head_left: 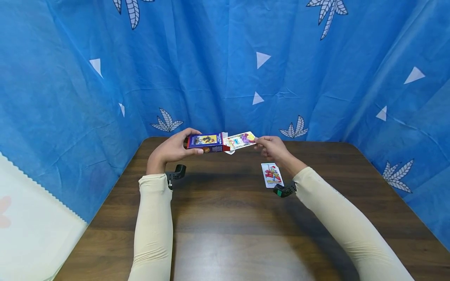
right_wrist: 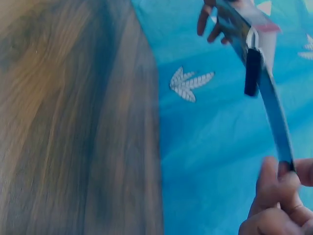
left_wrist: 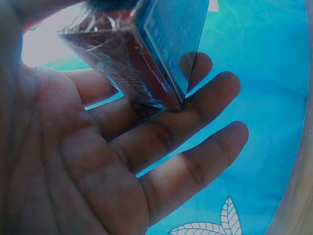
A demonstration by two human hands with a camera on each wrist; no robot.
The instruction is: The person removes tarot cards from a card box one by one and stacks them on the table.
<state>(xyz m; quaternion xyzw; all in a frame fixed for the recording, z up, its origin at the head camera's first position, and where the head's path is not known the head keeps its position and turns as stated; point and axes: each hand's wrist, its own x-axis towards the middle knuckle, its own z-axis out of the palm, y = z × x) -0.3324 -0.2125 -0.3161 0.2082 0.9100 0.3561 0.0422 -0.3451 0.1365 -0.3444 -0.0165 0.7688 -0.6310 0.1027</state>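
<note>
The big blue curtain (head_left: 225, 78) hangs behind the worktop (head_left: 218, 210). If a card shot off the far edge, it could drop down there and be hard for you to find.

Your hands are both up above the wood. Your left hand (head_left: 175, 146) has the card box (head_left: 205, 141) between thumb and fingers, and the left wrist view shows those fingers long and spread out. Your right hand (head_left: 275, 148) pinches the end of a picture card (head_left: 240, 140) between thumb and fingertips.

The box is tipped only a little, with its mouth toward your right hand. Its end looks shiny, maybe from clear wrap, so a light hold might let it slip. If you tip the mouth down, any cards inside could spill.

The picture card is partly in the box, and I can't tell if more are tucked under it. A hard or crooked tug could bend it, or drag others along.

A loose card (head_left: 272, 175) lies on the wood below your right hand. Your right wrist camera (head_left: 284, 190) is near it and might bump it if you drop your arm.

The small white flap (head_left: 230, 152) could catch a card and crease.
</note>
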